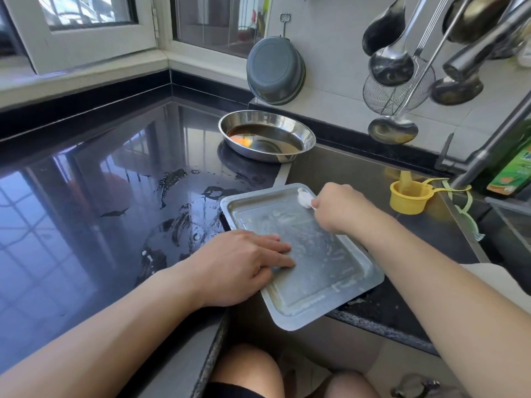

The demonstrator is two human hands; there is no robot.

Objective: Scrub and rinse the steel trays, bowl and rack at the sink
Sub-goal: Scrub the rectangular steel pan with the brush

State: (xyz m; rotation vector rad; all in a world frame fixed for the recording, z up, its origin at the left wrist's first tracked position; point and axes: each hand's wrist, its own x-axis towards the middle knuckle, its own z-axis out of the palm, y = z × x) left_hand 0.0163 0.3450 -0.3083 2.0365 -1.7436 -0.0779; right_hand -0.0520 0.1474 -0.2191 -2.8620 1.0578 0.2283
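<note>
Head cam: tray (304, 262) long axis diagonal, left hand (244, 265) flat on it, right hand (342, 208) gripping scrubber (304, 198).

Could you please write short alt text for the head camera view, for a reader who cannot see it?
A person's left hand presses flat on a soapy steel tray across the sink corner while the right hand scrubs its far edge with a white scrubber. A steel bowl of brown liquid sits behind.
</note>
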